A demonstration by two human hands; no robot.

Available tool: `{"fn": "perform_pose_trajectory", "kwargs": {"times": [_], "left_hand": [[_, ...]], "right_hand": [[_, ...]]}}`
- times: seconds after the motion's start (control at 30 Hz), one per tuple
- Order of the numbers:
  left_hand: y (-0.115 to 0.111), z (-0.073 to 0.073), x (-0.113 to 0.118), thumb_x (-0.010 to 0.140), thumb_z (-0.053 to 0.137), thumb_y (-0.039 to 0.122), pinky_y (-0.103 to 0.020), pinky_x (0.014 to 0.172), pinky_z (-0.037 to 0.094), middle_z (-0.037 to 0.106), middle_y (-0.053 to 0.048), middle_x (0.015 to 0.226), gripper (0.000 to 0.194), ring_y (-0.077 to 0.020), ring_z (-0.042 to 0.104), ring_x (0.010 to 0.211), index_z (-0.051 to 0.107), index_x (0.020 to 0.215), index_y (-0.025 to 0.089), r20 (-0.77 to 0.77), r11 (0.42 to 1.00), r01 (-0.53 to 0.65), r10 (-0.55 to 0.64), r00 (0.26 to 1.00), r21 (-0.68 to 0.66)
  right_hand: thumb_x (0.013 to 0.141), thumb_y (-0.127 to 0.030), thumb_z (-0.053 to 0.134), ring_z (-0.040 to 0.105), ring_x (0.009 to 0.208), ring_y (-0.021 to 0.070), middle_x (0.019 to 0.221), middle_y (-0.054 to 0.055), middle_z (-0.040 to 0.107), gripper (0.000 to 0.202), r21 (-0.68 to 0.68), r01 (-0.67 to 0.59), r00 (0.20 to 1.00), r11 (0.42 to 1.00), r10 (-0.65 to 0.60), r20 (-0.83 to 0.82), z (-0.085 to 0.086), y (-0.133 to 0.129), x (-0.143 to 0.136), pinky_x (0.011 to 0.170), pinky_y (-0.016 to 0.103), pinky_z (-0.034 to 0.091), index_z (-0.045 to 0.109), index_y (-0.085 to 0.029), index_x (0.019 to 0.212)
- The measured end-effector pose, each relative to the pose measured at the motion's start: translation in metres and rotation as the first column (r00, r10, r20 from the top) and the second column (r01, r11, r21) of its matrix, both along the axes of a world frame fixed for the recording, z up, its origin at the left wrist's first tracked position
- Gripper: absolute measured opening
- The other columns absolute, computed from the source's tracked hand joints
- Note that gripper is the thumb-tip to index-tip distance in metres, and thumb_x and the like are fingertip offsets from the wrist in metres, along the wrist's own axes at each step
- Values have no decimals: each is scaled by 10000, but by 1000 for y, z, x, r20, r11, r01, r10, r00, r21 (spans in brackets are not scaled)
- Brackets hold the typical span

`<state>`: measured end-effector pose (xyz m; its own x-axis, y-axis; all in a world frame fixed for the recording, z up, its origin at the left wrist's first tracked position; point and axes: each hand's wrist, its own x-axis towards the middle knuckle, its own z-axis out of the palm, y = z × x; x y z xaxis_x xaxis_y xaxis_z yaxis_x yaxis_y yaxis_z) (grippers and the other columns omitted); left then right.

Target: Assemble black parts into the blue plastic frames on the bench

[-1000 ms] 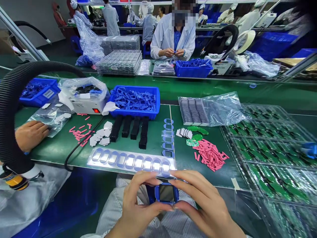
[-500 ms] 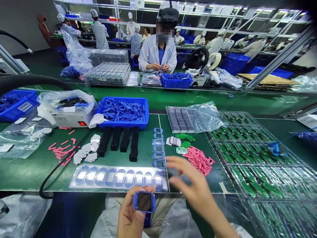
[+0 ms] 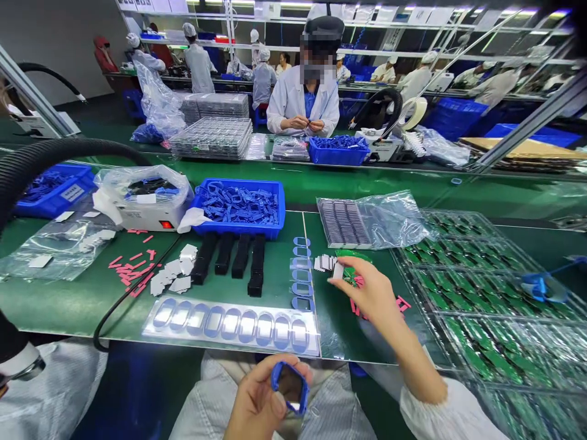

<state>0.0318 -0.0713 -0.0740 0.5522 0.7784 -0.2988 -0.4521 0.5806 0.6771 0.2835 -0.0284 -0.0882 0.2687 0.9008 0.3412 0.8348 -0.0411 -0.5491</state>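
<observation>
Low over my lap, my left hand [image 3: 257, 397] is closed around a blue plastic watch-like housing [image 3: 291, 385] with a dark window, held tilted. My right hand [image 3: 371, 290] reaches over the bench and pinches a small white rectangular piece [image 3: 338, 271] between thumb and fingers. Beside that piece is a row of similar white pieces [image 3: 323, 263]. Pink strips [image 3: 402, 305] and green circuit boards [image 3: 351, 253] lie partly hidden under the right hand. Left of it runs a column of blue oval frames [image 3: 302, 275].
A clear sheet of oval films [image 3: 230, 324] lies along the front edge. Behind it are black blocks [image 3: 233, 256] and a blue bin of plastic parts [image 3: 243, 208]. Trays of circuit boards [image 3: 458, 293] fill the right side. A black cable [image 3: 114, 305] crosses the left; a co-worker [image 3: 305, 101] sits opposite.
My right hand has moved forward from the bench's front edge to the white pieces and taken one. My left hand has turned the blue housing to a tilt. The view has shifted slightly.
</observation>
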Motion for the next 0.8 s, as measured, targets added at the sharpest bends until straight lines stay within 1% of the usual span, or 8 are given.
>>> {"fn": "perform_pose_trajectory", "kwargs": {"times": [0.07, 0.13, 0.23, 0.3, 0.37, 0.47, 0.6, 0.8], "left_hand": [[2, 2, 3, 607, 761, 489, -338, 949, 428, 642, -96, 1158, 414, -252, 574, 1101, 715, 924, 227, 3, 999, 49, -49, 999, -2], [1, 3, 5, 592, 761, 510, -362, 962, 418, 604, -97, 1214, 415, -272, 551, 1129, 722, 891, 225, 34, 996, 88, -89, 995, 18], [-3, 3, 7, 584, 771, 497, -351, 803, 503, 688, -68, 944, 389, -225, 653, 863, 726, 872, 239, 49, 991, 132, -133, 990, 18], [-7, 2, 6, 580, 779, 481, -304, 695, 511, 676, -41, 816, 374, -178, 643, 721, 728, 866, 245, 29, 992, 126, -126, 992, 0], [-9, 2, 5, 563, 787, 487, -280, 676, 496, 656, -38, 805, 377, -158, 625, 697, 734, 836, 233, 14, 994, 111, -111, 994, 2], [-12, 3, 4, 553, 782, 512, -293, 732, 476, 639, -50, 848, 390, -161, 613, 734, 740, 808, 220, 7, 992, 118, -118, 993, 35], [-16, 7, 5, 565, 776, 508, -331, 846, 437, 639, -69, 962, 367, -205, 595, 913, 741, 813, 240, -8, 985, 136, -136, 991, 107], [-22, 1, 6, 614, 779, 413, -340, 832, 429, 663, -85, 928, 270, -234, 604, 940, 743, 816, 237, 44, 966, 195, -205, 978, 170]], "right_hand": [[827, -412, 578, 581, 1009, 240, 1094, 78, 630, 339, -9, -239, 970, 971, 239, -53, 19, -20, -19, 846, 411, 479, 571, -225, 1110], [837, -303, 594, 571, 1038, 215, 1108, 54, 629, 317, -85, -487, 873, 869, 481, -75, 36, -39, -39, 865, 378, 482, 548, -251, 1147], [830, -204, 601, 569, 1049, 193, 1116, 45, 631, 370, -115, -639, 769, 761, 637, -53, 52, -60, -60, 881, 334, 479, 515, -249, 1188], [821, -172, 602, 580, 1033, 186, 1115, 52, 635, 388, -79, -650, 759, 756, 651, -19, 55, -67, -67, 871, 315, 487, 502, -228, 1192], [813, -151, 592, 596, 1006, 188, 1097, 63, 644, 381, -27, -640, 768, 768, 640, 5, 53, -71, -71, 856, 316, 495, 499, -208, 1179], [804, -120, 552, 607, 987, 195, 1086, 77, 648, 364, 9, -621, 784, 784, 621, -6, 49, -76, -73, 838, 327, 501, 501, -199, 1156], [805, -167, 589, 617, 972, 189, 1073, 56, 656, 329, -48, -640, 767, 767, 635, -88, 43, -83, -74, 814, 303, 499, 513, -223, 1121], [774, -279, 681, 652, 842, 164, 933, 3, 694, 288, -86, -660, 740, 746, 626, -247, 42, -89, -70, 738, 265, 496, 558, -246, 1032]]}}
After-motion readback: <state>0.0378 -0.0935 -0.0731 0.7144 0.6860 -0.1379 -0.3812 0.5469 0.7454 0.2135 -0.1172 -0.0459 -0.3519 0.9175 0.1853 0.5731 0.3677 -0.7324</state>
